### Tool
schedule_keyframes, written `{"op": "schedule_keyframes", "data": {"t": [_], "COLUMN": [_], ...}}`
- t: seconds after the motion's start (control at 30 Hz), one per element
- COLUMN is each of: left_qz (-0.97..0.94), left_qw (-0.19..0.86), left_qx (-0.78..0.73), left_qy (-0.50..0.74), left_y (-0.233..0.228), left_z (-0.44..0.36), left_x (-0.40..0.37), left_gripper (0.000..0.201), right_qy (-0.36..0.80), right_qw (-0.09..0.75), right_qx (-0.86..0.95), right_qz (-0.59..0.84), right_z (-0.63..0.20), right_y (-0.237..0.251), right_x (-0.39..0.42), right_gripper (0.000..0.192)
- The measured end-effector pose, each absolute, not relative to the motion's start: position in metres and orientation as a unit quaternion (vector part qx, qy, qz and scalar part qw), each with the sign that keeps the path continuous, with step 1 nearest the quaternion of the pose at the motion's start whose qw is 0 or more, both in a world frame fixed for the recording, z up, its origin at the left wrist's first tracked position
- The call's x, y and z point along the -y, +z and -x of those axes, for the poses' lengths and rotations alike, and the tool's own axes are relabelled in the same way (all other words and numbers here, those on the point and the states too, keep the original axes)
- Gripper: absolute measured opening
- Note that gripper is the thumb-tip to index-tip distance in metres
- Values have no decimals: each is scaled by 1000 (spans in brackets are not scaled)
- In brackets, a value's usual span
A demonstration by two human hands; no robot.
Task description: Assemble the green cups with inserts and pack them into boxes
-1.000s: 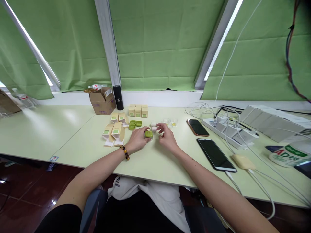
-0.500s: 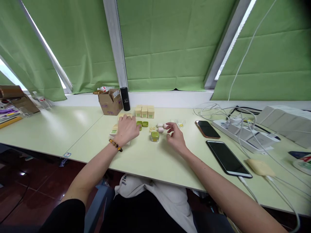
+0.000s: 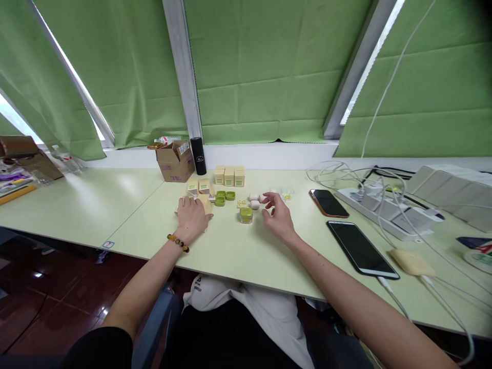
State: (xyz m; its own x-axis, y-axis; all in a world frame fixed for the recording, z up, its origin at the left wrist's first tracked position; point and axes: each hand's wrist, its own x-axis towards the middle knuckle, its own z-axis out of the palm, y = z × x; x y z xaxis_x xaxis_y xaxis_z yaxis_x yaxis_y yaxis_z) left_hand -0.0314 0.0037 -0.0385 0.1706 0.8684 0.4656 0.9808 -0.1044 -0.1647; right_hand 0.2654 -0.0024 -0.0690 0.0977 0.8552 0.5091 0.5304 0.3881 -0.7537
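My left hand (image 3: pixel 191 219) lies palm down over small cream boxes at the left of the work area. Its thumb stands apart from the fingers, which partly cover a cream box (image 3: pixel 206 205). Just right of it sit several green square caps (image 3: pixel 220 201). My right hand (image 3: pixel 278 218) hovers beside small pale pink pieces (image 3: pixel 254 204), its fingers loosely bent and apart from the thumb, holding nothing visible. Between the hands stands a small clear jar with a green lid (image 3: pixel 246 215). Behind that jar lie several tiny cream pieces (image 3: pixel 241 203).
Small cream cartons (image 3: pixel 229 177) stand in a row at the back, near a black bottle (image 3: pixel 198 156) and a cardboard box (image 3: pixel 175 163). Clear round pieces (image 3: pixel 286 193) lie beyond my right hand. Two phones (image 3: pixel 362 249), a power strip (image 3: pixel 384 215) and loose cables occupy the right.
My left hand has moved left and toward me, off the green caps and the rear cream boxes, which now show. My right hand has hardly moved.
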Motion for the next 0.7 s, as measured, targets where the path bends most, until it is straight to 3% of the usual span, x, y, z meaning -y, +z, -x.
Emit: {"op": "schedule_keyframes", "data": {"t": [0.2, 0.47, 0.7], "left_qz": [729, 774, 834], "left_qw": [224, 208, 167], "left_qx": [634, 467, 343], "left_qy": [-131, -374, -399], "left_y": [-23, 6, -9], "left_z": [30, -13, -68], "left_x": [10, 23, -1], "left_gripper": [43, 46, 58], "right_qy": [148, 150, 265], "right_qw": [525, 588, 607], "right_qx": [656, 661, 631], "right_qz": [522, 441, 404], "right_z": [-264, -251, -245], "right_y": [-69, -51, -51], "right_x": [3, 20, 17], "right_gripper": [46, 28, 55]}}
